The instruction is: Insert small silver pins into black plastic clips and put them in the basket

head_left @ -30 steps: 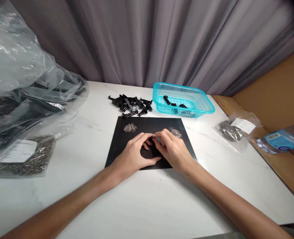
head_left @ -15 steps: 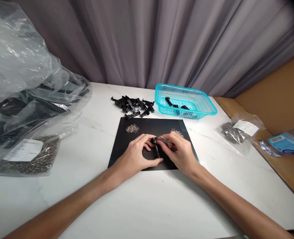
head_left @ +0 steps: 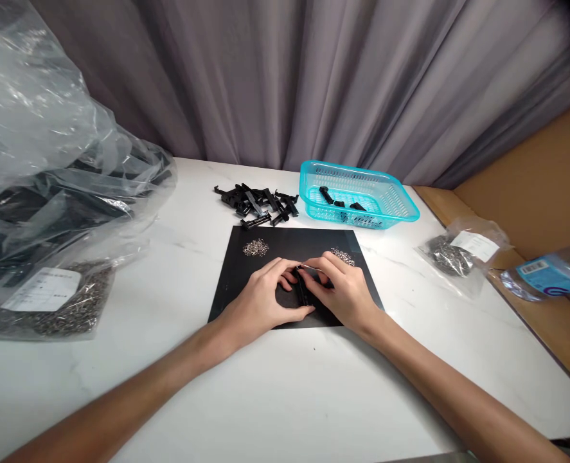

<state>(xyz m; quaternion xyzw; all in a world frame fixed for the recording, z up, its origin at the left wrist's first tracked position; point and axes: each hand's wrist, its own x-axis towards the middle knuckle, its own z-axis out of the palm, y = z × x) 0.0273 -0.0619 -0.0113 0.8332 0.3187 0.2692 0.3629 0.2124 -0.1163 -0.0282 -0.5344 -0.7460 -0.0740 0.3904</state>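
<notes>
Black part [head_left: 302,290] lies lengthwise between the fingers of the left hand [head_left: 260,297], one end at the fingertips and the other at the thumb. From where I'm standing, that hand makes an open curve round it, narrowed onto its two ends. The fingers of the right hand [head_left: 346,289] are pinched together on a thin metal tool [head_left: 313,267], its tip at the part's far end; whether the tip touches, I can't tell.

Under both sets of fingers is a black mat [head_left: 236,283] on the white bench [head_left: 275,399]. Beyond the left fingers sits a small metal pile [head_left: 256,247], and just past the right fingers another little heap [head_left: 343,257], partly hidden by the hand. Farther off, past the mat, black pieces [head_left: 249,199] lie jumbled beside a turquoise basket [head_left: 400,215] with a few dark pieces inside. Well out to the left of the fingers is a labelled clear bag [head_left: 92,302] of small metal bits; to the right, a smaller bag [head_left: 451,257].
</notes>
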